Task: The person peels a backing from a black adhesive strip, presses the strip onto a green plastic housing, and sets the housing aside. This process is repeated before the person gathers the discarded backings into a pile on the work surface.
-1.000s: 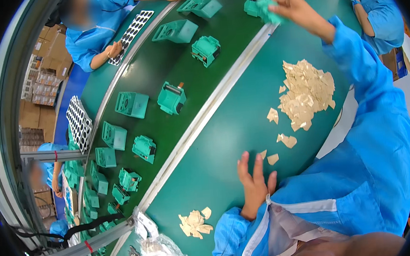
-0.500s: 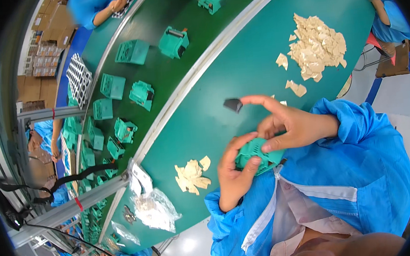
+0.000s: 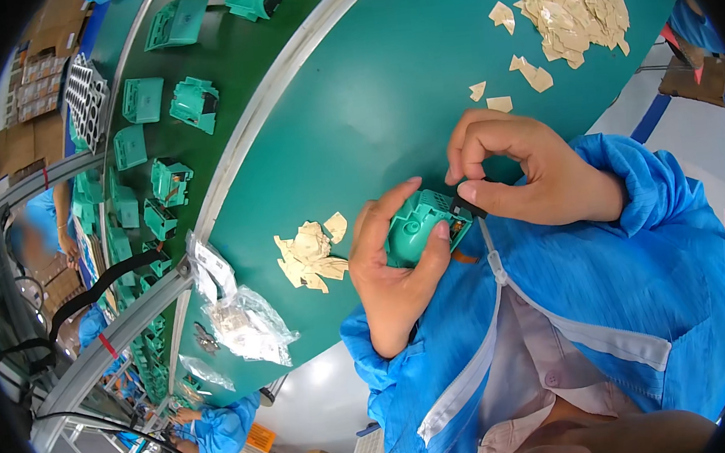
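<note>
My left hand [image 3: 389, 288] is wrapped round a green plastic housing [image 3: 411, 233], tilted in front of my chest, its thumb on the near side and its fingers on the far side. The housing has a rounded bulge and a row of slots, with an orange-brown bit showing at its lower edge. At its right end, my right hand [image 3: 532, 166] pinches a small black piece [image 3: 468, 208] against or just beside the housing. The thumb lies along that piece, and the curled fingers partly hide how it is held.
Cream-coloured flakes lie in a large pile [image 3: 580, 9] at the far right and a smaller pile [image 3: 309, 256] to the left. Clear plastic bags [image 3: 249, 325] rest near a metal frame bar [image 3: 118, 365]. Beyond a pale rail [image 3: 263, 102], several green housings [image 3: 195, 103] stand on a belt. Co-workers are at the edges.
My right hand has brought the black piece from its outstretched index fingertip down to the housing's right end. The housing has turned in my left hand. The whole view has shifted.
</note>
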A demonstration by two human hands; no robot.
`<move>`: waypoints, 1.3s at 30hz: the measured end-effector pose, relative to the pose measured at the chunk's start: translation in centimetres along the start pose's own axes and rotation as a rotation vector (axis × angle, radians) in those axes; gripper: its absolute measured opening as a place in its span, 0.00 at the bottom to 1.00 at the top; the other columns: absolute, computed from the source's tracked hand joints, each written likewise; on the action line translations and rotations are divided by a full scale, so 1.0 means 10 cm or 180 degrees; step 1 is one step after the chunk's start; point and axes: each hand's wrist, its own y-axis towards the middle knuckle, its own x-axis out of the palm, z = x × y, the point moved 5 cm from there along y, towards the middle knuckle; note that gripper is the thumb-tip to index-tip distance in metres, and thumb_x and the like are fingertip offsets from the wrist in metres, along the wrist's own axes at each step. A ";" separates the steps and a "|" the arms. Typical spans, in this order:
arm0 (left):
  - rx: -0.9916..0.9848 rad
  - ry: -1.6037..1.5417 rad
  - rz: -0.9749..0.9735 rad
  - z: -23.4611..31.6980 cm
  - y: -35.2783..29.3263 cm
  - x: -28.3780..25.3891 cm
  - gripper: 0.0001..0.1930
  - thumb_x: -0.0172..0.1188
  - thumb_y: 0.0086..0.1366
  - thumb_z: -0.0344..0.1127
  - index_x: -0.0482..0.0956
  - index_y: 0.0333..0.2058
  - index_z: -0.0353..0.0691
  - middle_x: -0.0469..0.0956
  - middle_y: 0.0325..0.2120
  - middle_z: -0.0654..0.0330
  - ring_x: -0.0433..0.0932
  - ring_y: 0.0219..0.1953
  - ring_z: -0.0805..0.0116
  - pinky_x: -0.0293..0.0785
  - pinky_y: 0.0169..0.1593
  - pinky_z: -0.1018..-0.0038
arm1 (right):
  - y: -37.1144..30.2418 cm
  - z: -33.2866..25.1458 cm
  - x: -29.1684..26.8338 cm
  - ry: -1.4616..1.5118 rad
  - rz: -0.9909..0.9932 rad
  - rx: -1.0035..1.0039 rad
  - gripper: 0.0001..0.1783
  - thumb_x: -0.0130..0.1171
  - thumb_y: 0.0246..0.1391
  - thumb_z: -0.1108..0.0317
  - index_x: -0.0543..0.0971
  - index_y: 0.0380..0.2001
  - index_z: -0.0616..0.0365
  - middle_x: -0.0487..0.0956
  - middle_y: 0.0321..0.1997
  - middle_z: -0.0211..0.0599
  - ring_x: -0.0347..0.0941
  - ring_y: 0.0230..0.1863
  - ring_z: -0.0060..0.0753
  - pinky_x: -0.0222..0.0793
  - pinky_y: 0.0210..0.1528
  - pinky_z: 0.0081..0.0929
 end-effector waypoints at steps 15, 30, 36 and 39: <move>0.0109 0.0457 -0.0101 0.01 0.01 0.16 0.22 0.71 0.52 0.28 0.80 0.48 0.38 0.74 0.31 0.58 0.76 0.31 0.65 0.72 0.35 0.71 | -0.01 0.07 0.02 -0.0177 0.0141 0.0215 0.10 0.63 0.50 0.80 0.70 0.25 0.58 0.76 0.32 0.34 0.71 0.31 0.24 0.65 0.34 0.23; 0.0049 0.0575 -0.0058 0.01 0.08 0.22 0.15 0.67 0.59 0.27 0.81 0.45 0.38 0.74 0.30 0.56 0.75 0.31 0.63 0.71 0.35 0.71 | 0.01 0.10 -0.05 -0.0204 0.0144 0.0344 0.11 0.64 0.50 0.79 0.70 0.25 0.58 0.76 0.31 0.34 0.71 0.31 0.26 0.65 0.34 0.24; 0.0058 0.0531 -0.0162 0.03 0.10 0.24 0.14 0.66 0.59 0.26 0.81 0.45 0.38 0.75 0.31 0.57 0.75 0.32 0.66 0.71 0.36 0.73 | 0.00 0.12 -0.09 -0.0154 0.0149 0.0414 0.11 0.64 0.49 0.79 0.70 0.24 0.58 0.76 0.30 0.34 0.71 0.31 0.27 0.65 0.34 0.25; -0.0349 0.0106 -0.0342 -0.02 0.10 0.25 0.11 0.62 0.63 0.25 0.80 0.44 0.35 0.78 0.36 0.60 0.75 0.41 0.72 0.68 0.48 0.77 | 0.00 0.12 -0.10 -0.0117 0.0118 0.0446 0.10 0.63 0.50 0.79 0.70 0.24 0.58 0.74 0.30 0.33 0.70 0.31 0.27 0.64 0.35 0.24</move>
